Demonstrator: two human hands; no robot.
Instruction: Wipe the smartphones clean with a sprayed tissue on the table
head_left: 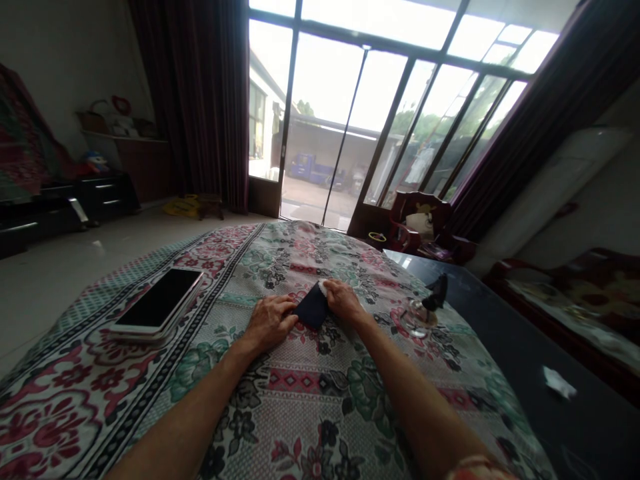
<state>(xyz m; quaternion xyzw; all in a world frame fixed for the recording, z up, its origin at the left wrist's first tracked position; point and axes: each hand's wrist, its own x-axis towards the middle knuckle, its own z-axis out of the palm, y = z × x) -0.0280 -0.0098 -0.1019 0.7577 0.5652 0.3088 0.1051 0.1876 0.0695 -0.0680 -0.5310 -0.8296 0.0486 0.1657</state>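
Observation:
A small, flat, dark blue rectangular piece [311, 307] lies at an angle on the flowered tablecloth [320, 413], between my two hands. My left hand [273, 320] is at its left edge, thumb and fingers closed on that edge. My right hand [343, 300] is over its upper right corner, fingers closed on a bit of white wad [323, 287], perhaps tissue, which shows at the fingertips. Most of the wad is hidden by the hand. To the right of my right forearm stands a clear spray bottle [419, 319] with a black nozzle.
A white-framed phone [159, 303] lies at the left on another flat object. Beyond the cloth on the right is a dark tabletop [505, 333] with a crumpled white tissue [559, 383]. A wooden chair [423, 220] and glass doors [330, 133] stand farther back.

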